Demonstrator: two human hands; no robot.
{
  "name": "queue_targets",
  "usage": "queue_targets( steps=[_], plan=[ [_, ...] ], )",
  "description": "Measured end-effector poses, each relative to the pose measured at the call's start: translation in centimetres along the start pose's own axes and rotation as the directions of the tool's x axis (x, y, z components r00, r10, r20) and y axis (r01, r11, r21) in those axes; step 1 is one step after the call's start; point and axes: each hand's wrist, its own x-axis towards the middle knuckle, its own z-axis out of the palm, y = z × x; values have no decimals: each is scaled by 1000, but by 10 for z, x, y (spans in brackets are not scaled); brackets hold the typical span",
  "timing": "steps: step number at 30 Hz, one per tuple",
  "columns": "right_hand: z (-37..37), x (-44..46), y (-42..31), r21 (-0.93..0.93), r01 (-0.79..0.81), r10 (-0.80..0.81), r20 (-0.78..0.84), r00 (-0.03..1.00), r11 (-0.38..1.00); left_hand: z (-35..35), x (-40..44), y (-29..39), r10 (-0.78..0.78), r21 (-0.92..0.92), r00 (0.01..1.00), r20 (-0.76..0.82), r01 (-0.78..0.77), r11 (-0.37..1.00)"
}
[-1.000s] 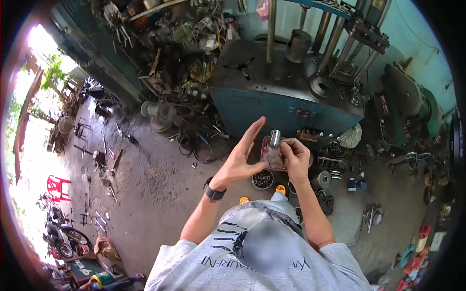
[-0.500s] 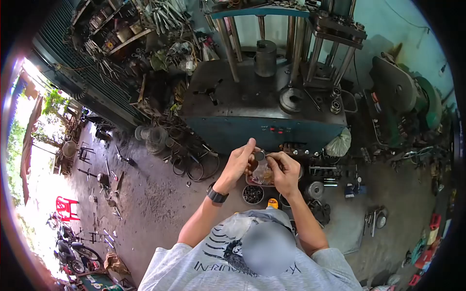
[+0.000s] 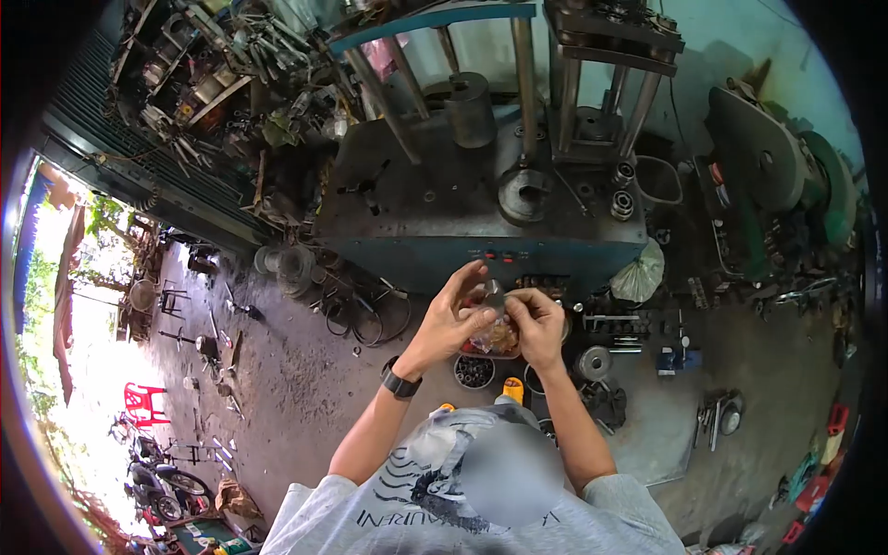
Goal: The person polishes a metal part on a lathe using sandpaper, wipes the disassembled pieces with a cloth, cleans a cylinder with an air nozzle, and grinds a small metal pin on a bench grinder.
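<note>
A small, round grey metal part (image 3: 494, 298) is held between my two hands, above a reddish tub. My left hand (image 3: 444, 326) curls around its left side, thumb low and fingers above. On the other side, my right hand (image 3: 540, 335) pinches its edge with thumb and fingertips. Just below lies the tub (image 3: 481, 355) with a clear plastic bag and small brownish pieces in it. A round bucket of dark rings (image 3: 474, 372) stands beside the tub on the floor. The part's exact kind is too small to make out.
A press bench (image 3: 435, 208) stands ahead, with metal cylinders and tall posts. Metal parts (image 3: 615, 338) lie on the floor at right. A grinding wheel (image 3: 819, 185) is far right; a cluttered shelf (image 3: 217, 102) is upper left. A red chair (image 3: 143, 401) stands left.
The metal part has turned from showing its round face to a more tilted view. My left thumb has come down across towards it. The camera view has shifted, moving the bench leftward.
</note>
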Motion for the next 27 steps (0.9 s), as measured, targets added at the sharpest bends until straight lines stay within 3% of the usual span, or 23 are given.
queue_targets(
  steps=[2, 4, 6, 8, 10, 11, 12, 14, 15, 16, 17, 18, 19, 20, 22, 23, 24, 26, 27],
  plan=[
    [-6, 2, -6, -56, -47, 48, 16, 999, 997, 7, 9, 3, -77, 176, 997, -6, 77, 981],
    [-13, 7, 1, 9, -30, 30, 44, 999, 1000, 11, 18, -5, -33, 198, 999, 19, 29, 980],
    [-20, 10, 0, 83, -140, 135, 62, 989, 987, 17, 22, -5, -89, 272, 991, -95, 112, 956],
    [-27, 13, 2, 47, -148, 144, 70, 987, 988, 25, 24, -10, -32, 241, 990, -140, 66, 968],
    [-33, 13, 6, 14, -161, 159, 81, 984, 987, 25, 26, -20, -67, 65, 951, -301, 91, 994],
    [-38, 12, 7, -138, -39, 36, -24, 999, 990, 13, 27, -32, -101, -55, 932, -349, 87, 995],
    [-45, 15, 9, -297, 69, -105, -106, 989, 952, 3, 28, -27, -196, -296, 889, -413, 72, 952],
    [-78, 44, 32, -421, 144, -264, -242, 934, 896, -6, 32, -16, -69, -216, 783, -618, -85, 973],
    [-90, 69, 20, -412, 154, -282, -270, 921, 898, -11, 29, -10, -69, -215, 778, -624, -86, 973],
    [-114, 107, 43, -588, 231, -463, -280, 841, 776, -15, 23, -4, -1, -75, 786, -619, -58, 996],
    [-128, 138, 43, -708, 105, -424, -291, 858, 698, -18, 14, -3, 61, 67, 792, -608, -25, 997],
    [-139, 172, 53, -763, 26, -404, -313, 860, 646, -20, 7, -6, 52, 66, 778, -626, -14, 998],
    [-155, 206, 70, -872, 45, -459, -212, 863, 487, -22, 2, -8, 142, 221, 799, -584, -11, 975],
    [-166, 235, 89, -887, 78, -493, -177, 852, 455, -26, -3, -9, 224, 374, 816, -533, -10, 927],
    [-176, 277, 108, -938, 91, -488, -90, 868, 336, -22, -11, -6, 199, 164, 773, -603, -124, 979],
    [-179, 292, 117, -973, 80, -469, -32, 883, 217, -26, -17, -4, 225, 196, 769, -598, -132, 972],
    [-174, 299, 120, -977, 73, -498, -37, 866, 199, -32, -24, 0, 251, 228, 765, -594, -139, 964],
    [-143, 293, 99, -998, -65, -355, -64, 933, 9, -48, -41, 11, 301, 320, 727, -618, -118, 940],
    [-132, 291, 103, -1000, -24, -420, -27, 907, 13, -58, -50, 16, 340, 396, 726, -598, -102, 913]
  ],
)
